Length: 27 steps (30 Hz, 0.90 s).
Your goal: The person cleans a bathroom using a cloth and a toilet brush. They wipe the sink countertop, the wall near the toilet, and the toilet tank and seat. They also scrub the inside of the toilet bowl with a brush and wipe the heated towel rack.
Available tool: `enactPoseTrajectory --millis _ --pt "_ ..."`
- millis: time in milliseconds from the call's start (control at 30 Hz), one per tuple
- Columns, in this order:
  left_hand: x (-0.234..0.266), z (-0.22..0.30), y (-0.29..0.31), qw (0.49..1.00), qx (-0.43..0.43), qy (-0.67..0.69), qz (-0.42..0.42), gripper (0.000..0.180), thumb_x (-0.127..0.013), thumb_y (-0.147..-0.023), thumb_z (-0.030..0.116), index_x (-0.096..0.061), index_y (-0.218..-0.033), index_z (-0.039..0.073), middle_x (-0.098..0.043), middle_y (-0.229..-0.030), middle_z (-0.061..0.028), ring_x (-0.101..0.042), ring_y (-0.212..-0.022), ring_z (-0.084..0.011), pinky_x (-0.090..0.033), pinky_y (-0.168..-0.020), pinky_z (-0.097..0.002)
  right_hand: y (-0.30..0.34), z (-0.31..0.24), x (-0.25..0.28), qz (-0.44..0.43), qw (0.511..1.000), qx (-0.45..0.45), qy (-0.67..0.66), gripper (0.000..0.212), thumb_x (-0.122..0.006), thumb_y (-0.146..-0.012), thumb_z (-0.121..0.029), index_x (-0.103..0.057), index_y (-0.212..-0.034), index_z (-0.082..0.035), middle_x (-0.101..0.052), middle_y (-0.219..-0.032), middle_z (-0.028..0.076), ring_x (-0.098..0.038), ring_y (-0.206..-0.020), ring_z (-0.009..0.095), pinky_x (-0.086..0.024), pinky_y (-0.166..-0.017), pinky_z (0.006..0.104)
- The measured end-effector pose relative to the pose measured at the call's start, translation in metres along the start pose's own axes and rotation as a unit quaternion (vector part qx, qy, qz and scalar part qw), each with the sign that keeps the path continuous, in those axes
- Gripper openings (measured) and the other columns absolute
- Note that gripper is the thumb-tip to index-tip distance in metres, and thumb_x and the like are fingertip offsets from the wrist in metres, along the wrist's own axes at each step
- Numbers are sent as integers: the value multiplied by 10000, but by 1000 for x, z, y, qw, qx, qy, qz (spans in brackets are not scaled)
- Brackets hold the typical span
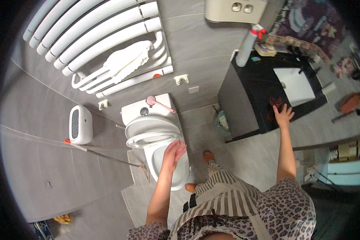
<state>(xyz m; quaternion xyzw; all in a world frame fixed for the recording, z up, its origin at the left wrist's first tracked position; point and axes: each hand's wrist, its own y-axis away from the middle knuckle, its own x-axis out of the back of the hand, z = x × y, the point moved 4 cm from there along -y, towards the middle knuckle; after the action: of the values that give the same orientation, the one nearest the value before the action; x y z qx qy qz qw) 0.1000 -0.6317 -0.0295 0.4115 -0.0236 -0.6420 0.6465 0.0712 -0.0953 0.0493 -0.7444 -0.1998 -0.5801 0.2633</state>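
Note:
My left hand [174, 155] hangs over the toilet bowl [181, 173] with its fingers stretched out and nothing in them. Behind it the white toilet seat [170, 136] and lid [148, 127] are raised. On the cistern top [130, 114] lies a pink round-headed thing with a thin handle [151, 101], its kind unclear. My right hand [284, 116] is spread open at the front of the black counter [254, 94], beside the white basin [302, 93]. A dark reddish shape [275, 103] shows by its fingertips; whether it is an object or a reflection I cannot tell.
A spray bottle with a red trigger [247, 48] stands on the counter's far end. Below, a lined bin [222, 122] sits beside the cabinet. A white towel [128, 60] hangs on the rail radiator [108, 34]. A white speaker-like box [81, 125] is at the left wall.

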Motion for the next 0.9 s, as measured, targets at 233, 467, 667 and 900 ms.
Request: enactPoseTrajectory --millis 233,467,667,900 --pt "40 -37 -273 935 83 165 302 526 -660 -846 347 -446 -1230 57 -520 -1162 -129 -551 -991 -315 -556 -740 -398 45 -74 3 -2 905 389 -169 474 -587 -855 -143 -477 -1314 -96 -221 -1493 170 -163 -1374 407 -210 -1084 501" --pt "112 -10 -304 948 -113 191 229 223 -595 -904 197 -526 -969 -5 -608 -877 -125 -631 -795 -272 -575 -636 -374 10 -71 -7 -79 885 361 -283 352 -539 -910 -146 -532 -1240 -22 -424 -1381 156 -420 -1259 329 -345 -1030 428" --pt "-22 -55 -237 979 -130 137 -79 176 -566 -922 199 -563 -917 24 -638 -826 -81 -642 -774 -191 -540 -702 -316 31 -89 -42 -228 861 283 -355 271 -564 -889 -114 -597 -1146 -34 -599 -1178 137 -601 -1044 254 -479 -889 342" --pt "-260 -72 -164 959 122 -198 -160 273 -556 -925 299 -619 -1024 53 -659 -923 -50 -635 -839 -159 -506 -702 -296 50 -75 -38 -462 745 200 -436 246 -525 -917 -80 -607 -1141 -19 -605 -1147 116 -624 -960 164 -494 -836 288"
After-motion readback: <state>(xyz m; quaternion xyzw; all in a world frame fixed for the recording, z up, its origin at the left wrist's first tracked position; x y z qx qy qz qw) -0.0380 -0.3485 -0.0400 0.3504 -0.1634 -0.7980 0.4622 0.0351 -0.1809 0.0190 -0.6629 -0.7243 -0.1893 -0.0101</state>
